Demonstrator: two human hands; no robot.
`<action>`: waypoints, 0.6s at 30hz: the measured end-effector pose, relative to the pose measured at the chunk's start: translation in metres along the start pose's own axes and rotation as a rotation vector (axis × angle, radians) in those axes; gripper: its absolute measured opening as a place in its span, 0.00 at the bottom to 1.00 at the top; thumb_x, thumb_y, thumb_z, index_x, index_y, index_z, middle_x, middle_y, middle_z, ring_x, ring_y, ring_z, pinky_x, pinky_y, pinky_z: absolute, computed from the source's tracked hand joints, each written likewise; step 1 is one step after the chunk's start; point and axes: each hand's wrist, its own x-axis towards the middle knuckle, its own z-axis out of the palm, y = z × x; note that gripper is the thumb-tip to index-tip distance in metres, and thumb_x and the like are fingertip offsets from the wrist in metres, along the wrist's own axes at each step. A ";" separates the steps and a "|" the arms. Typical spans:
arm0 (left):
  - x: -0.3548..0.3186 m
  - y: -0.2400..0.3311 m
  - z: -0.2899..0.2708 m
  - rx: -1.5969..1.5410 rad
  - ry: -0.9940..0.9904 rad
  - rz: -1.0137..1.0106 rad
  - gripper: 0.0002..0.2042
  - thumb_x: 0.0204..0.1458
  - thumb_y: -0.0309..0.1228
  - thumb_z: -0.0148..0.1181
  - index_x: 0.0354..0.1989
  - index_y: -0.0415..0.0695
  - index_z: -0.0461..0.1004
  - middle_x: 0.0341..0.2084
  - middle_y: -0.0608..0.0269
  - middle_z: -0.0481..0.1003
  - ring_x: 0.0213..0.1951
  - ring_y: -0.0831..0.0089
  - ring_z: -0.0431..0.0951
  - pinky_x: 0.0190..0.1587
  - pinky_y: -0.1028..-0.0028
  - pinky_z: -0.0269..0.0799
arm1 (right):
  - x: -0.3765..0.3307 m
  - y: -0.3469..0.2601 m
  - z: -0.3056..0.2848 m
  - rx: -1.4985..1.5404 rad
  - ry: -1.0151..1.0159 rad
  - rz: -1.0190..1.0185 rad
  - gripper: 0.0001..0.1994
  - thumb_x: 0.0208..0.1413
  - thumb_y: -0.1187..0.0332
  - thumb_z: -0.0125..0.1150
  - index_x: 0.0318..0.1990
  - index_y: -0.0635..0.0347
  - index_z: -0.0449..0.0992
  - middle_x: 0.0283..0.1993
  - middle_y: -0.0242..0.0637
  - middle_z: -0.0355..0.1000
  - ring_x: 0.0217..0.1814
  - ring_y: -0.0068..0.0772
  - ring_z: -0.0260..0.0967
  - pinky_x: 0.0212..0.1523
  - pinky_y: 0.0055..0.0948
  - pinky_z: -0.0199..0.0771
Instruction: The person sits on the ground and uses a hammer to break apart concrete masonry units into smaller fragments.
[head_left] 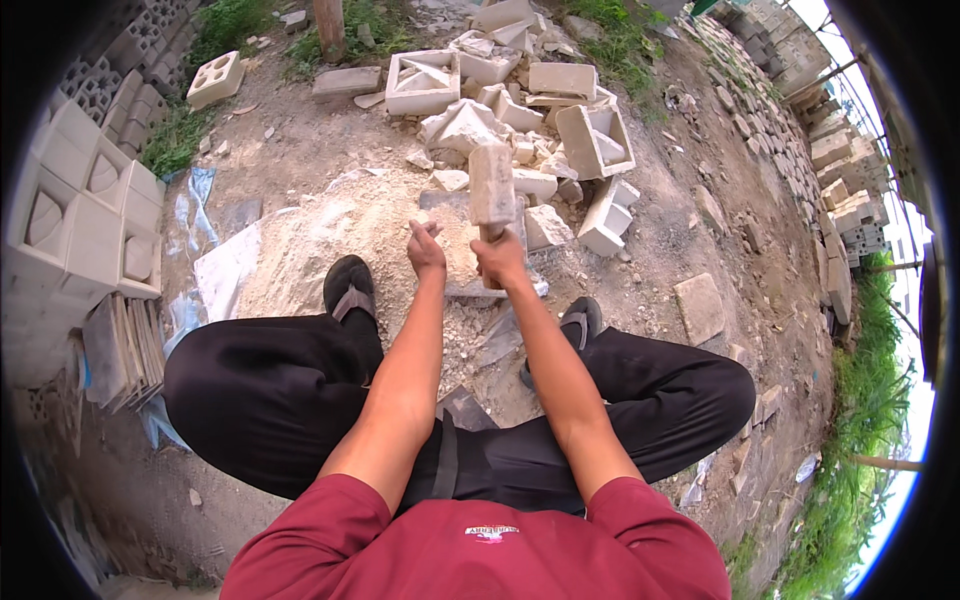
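My right hand grips the short handle of a mallet with a blocky, dust-covered head. The head is raised upright beyond my fist. To its left is my left hand, its fingers curled in. Whether something small is pinched in them I cannot make out. Below both hands lies a flat grey slab, partly hidden by my hands and the mallet. A mound of pale crushed stone spreads to the left of the slab, between it and a white sheet.
Broken cream blocks are heaped just beyond the mallet, with a hollow block at their right. Stacked patterned blocks stand at the left above leaning thin boards. A flat stone lies beyond my right knee.
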 end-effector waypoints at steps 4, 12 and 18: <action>-0.015 0.017 0.029 0.130 0.100 -0.020 0.27 0.64 0.46 0.39 0.37 0.32 0.77 0.29 0.55 0.81 0.35 0.64 0.81 0.44 0.71 0.73 | 0.011 0.058 -0.031 -0.487 0.120 -0.008 0.20 0.39 0.63 0.65 0.36 0.74 0.77 0.25 0.48 0.77 0.23 0.36 0.76 0.27 0.33 0.78; -0.020 0.014 0.008 0.453 0.069 0.263 0.16 0.38 0.19 0.61 0.39 0.40 0.78 0.42 0.54 0.74 0.41 0.66 0.78 0.42 0.71 0.76 | 0.022 -0.005 -0.034 -0.106 -0.007 0.122 0.14 0.42 0.67 0.64 0.29 0.73 0.75 0.21 0.41 0.73 0.19 0.32 0.73 0.20 0.33 0.75; -0.026 0.013 0.016 0.443 -0.165 0.152 0.17 0.38 0.21 0.65 0.41 0.40 0.79 0.39 0.59 0.75 0.34 0.72 0.80 0.37 0.73 0.78 | 0.020 0.037 -0.041 -0.312 0.027 0.254 0.11 0.43 0.68 0.64 0.17 0.66 0.73 0.20 0.40 0.72 0.16 0.32 0.69 0.17 0.35 0.70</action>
